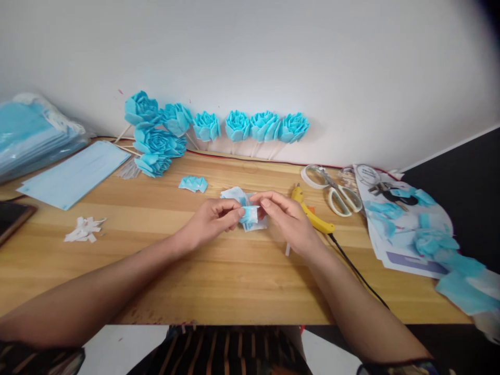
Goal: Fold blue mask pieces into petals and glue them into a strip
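Left fingers pinch one small pale-blue and white piece of thin sheet material

The small pale-blue and white piece of thin sheet material (250,214) is held above the worktop (219,281), between the two hands. The left hand (211,221) pinches it, thumb against bent fingers. The right hand (291,221) is at its other end, thumb and forefinger narrowly spaced; whether they grip it, I cannot tell. Beneath lie loose white and pale-blue thin pieces (233,193), overlapping too much to count.

Near the left hand lies one folded bright-blue strip (193,184). Just beside the right hand is one yellow glue gun (322,224) with a black cord; beyond it lies one pair of white-handled metal scissors (344,200).

Six bright-blue layered flowers on pale sticks (237,125) line the wall; at least two more overlap below the leftmost ones.

At the left are at least two flat pale-blue rectangular sheets (74,174), one clear plastic bag of blue sheets (35,135), one heap of white paper-like scraps (85,229) and part of one dark flat rectangular device (13,221). At the right, several blue scraps (433,242) lie on white printed sheets (380,237).
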Motion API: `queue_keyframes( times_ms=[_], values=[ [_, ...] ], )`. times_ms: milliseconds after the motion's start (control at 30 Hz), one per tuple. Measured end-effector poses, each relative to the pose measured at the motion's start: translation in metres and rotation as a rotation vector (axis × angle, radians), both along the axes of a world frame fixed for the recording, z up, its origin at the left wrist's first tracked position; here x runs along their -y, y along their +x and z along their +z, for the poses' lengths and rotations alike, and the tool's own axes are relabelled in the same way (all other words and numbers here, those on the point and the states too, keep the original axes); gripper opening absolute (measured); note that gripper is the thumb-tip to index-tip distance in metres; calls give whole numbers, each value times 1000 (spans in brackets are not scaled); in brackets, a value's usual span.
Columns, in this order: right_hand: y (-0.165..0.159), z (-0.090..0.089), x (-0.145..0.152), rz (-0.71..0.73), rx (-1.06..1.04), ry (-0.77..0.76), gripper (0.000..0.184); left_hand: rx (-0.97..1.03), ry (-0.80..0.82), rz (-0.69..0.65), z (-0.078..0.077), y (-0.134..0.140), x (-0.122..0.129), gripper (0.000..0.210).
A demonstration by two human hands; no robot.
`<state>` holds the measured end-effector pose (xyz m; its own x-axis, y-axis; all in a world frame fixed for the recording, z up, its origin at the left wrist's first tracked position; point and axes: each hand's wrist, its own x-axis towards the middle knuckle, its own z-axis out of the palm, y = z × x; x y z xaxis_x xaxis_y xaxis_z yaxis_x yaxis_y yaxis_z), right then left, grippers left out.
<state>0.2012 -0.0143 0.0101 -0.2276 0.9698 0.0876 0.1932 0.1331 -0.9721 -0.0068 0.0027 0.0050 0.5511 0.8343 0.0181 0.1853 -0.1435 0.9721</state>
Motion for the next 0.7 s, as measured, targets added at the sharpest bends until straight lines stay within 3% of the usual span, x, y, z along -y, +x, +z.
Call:
queue_keyframes(
  times_ms=[233, 700],
  values=[
    [-1, 4, 1, 2, -13, 7, 17, 21, -32, -1, -2, 2, -1, 37],
    [-1, 5, 3, 9, 84, 77, 23, 32, -61, 32, 3, 1, 0, 45]
  ],
)
